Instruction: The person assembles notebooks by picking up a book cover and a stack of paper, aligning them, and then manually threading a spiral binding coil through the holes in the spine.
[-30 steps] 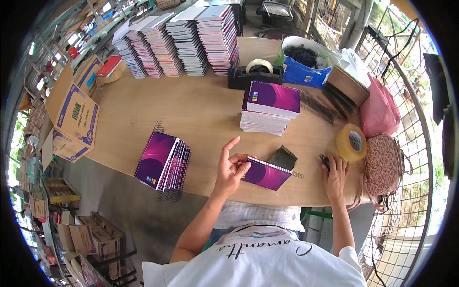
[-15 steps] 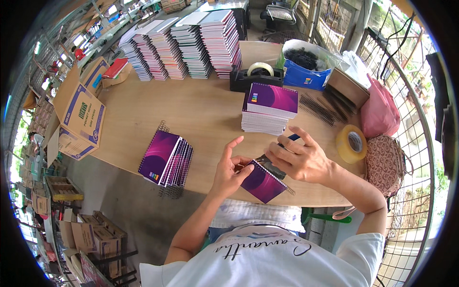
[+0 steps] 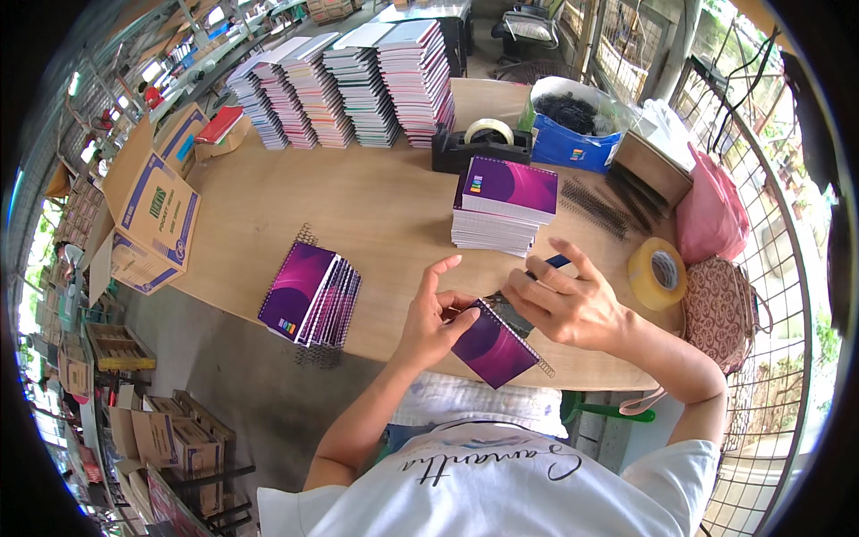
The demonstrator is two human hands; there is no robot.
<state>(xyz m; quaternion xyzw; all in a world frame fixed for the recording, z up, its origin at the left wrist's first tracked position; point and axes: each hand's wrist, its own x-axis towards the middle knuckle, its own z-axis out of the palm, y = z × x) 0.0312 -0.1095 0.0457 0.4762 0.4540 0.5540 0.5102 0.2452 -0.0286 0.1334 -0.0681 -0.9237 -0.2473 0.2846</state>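
A small purple notebook (image 3: 495,345) is pinched at its upper left corner by my left hand (image 3: 434,320), thumb on the cover and index finger raised. A dark wire coil (image 3: 545,365) runs along its right edge and sticks out past the lower end. My right hand (image 3: 568,300) is curled beside that edge, around a tool with a blue handle (image 3: 557,261); the rest of the tool is mostly hidden, so its kind is unclear. Beyond my hands stands a stack of purple notebooks (image 3: 506,210). To the left lies a fanned pile of coiled purple notebooks (image 3: 304,291).
Loose black coils (image 3: 595,208) and a tape roll (image 3: 658,272) lie at right, near a blue container (image 3: 573,143) of coils. A tape dispenser (image 3: 447,150) and tall notebook stacks (image 3: 412,85) stand behind. An open carton (image 3: 157,224) sits at the left edge.
The notebook has shifted slightly down and right in my left hand. My right hand has moved a little to the right, still beside the coiled edge.
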